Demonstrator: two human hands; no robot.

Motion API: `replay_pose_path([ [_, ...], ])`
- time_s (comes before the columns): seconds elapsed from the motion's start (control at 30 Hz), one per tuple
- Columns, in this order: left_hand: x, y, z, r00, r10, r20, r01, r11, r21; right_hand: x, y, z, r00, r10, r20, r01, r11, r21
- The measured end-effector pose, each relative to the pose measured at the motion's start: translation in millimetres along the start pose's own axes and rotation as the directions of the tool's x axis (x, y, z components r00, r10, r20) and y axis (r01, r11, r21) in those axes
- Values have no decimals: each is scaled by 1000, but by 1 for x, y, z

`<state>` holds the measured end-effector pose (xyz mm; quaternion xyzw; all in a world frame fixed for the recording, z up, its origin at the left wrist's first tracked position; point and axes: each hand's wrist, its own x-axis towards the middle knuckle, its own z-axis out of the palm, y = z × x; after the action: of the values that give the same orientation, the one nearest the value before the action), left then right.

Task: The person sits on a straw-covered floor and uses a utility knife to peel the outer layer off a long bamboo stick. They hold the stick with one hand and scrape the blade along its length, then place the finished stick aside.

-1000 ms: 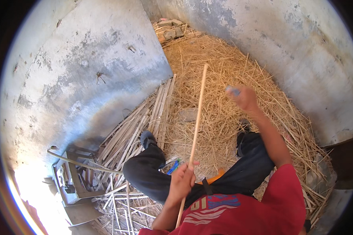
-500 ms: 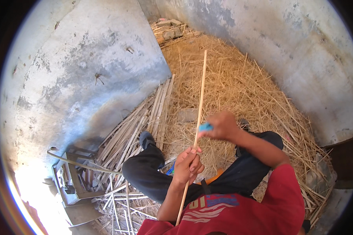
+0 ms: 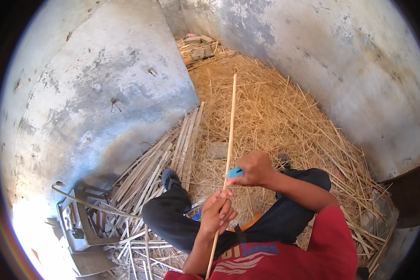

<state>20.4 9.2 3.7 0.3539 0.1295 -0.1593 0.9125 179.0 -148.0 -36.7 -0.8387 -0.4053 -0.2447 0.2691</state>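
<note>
A long, thin, pale strip of bamboo or wood (image 3: 231, 123) runs upright from my lap to well past my feet. My left hand (image 3: 218, 212) is closed around its lower part. Just above, my right hand (image 3: 254, 169) is closed on a small blue tool (image 3: 235, 172) that looks like a cutter handle. The tool's end meets the strip's right side; any blade is too small to make out. The strip's lower end passes under my left hand and along my red shirt.
Many split strips (image 3: 147, 161) lie piled at the left beside a wooden frame (image 3: 79, 219). Straw-like shavings (image 3: 275, 107) cover the floor ahead. A brick (image 3: 218, 150) lies among them. Grey walls (image 3: 126, 60) rise on both sides, with more bricks (image 3: 201, 52) in the far corner.
My right hand with the blue tool has come closer to the left hand, down along the strip. The strip's far tip has shifted slightly left in view.
</note>
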Motion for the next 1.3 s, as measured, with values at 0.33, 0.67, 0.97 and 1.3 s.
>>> replay_pose_path([
  [0.33, -14, -4, 0, 999, 10, -43, -4, 992, 129, 5, 9, 1, 998, 57, -35, -57, 998, 12],
  [0.67, -36, -22, 4, 997, -78, 13, 75, 985, 158, 26, 106, -7, 975, 196, -100, -210, 966, -150],
  [0.97, -90, -32, -1, 974, -221, -47, 222, 891, 396, 20, 194, -30, 807, 557, -198, -591, 766, -252],
  [1.3, -58, -13, -31, 958, 116, -261, 7, 905, 426, 9, 70, -31, 884, 460, 79, -467, 877, 111],
])
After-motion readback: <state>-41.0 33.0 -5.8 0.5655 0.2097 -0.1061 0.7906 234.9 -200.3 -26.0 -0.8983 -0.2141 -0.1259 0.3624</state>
